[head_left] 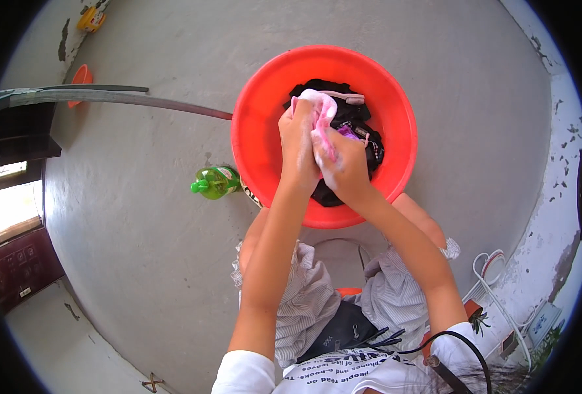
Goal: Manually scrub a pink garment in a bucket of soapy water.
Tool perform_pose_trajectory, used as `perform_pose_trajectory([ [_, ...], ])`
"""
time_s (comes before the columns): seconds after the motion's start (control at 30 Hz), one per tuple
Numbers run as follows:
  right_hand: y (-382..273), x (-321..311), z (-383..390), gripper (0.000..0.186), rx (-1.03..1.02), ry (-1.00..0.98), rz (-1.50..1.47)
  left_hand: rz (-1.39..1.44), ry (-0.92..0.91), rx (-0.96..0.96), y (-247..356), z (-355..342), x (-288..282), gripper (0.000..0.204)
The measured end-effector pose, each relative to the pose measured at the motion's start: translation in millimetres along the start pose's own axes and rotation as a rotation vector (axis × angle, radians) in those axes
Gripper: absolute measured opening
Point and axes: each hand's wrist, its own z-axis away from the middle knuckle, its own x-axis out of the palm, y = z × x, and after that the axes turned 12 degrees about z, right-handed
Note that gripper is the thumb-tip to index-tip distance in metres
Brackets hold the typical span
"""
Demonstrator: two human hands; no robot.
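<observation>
A soapy pink cloth (319, 113) is bunched between both of my hands above a red plastic basin (265, 164). My left hand (297, 134) grips it on the left, with suds on the fingers and wrist. My right hand (343, 161) is closed on its lower right part, also foamy. Beneath the cloth, dark garments (327, 192) with some pink and purple pieces lie in the basin.
A green bottle (215, 184) stands left of the basin. A small orange basin (80, 82) rests by the far left wall, near a long grey bar (120, 100). Cables (501, 295) and plants (478, 319) are at the lower right, by a peeling white wall.
</observation>
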Motion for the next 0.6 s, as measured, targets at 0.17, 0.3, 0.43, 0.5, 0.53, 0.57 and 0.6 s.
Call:
perform_pose_trajectory([
  [0.17, 0, -4, -6, 0.026, 0.096, 0.026, -0.166, 0.028, 0.075, -0.058, -4, 5, 8, 0.021],
  [0.3, 20, -5, -23, 0.031, 0.214, 0.12, -0.347, 0.014, 0.168, -0.028, -17, 9, 23, 0.023],
  [0.43, 27, -3, -33, 0.03, 0.186, 0.232, -0.402, -0.052, 0.108, -0.008, -27, 8, 21, 0.024],
  [0.5, 20, -4, -28, 0.031, 0.187, 0.214, -0.326, -0.053, 0.142, -0.006, -24, 5, 19, 0.021],
  [0.53, 14, -5, -25, 0.031, 0.187, 0.196, -0.252, -0.035, 0.105, -0.02, -18, 5, 15, 0.022],
  [0.57, 8, -6, -21, 0.029, 0.216, 0.123, -0.183, -0.027, 0.1, -0.032, -13, 5, 14, 0.021],
  [0.6, -1, -9, -17, 0.025, 0.206, 0.057, -0.182, -0.018, 0.093, -0.044, -6, 4, 15, 0.021],
])
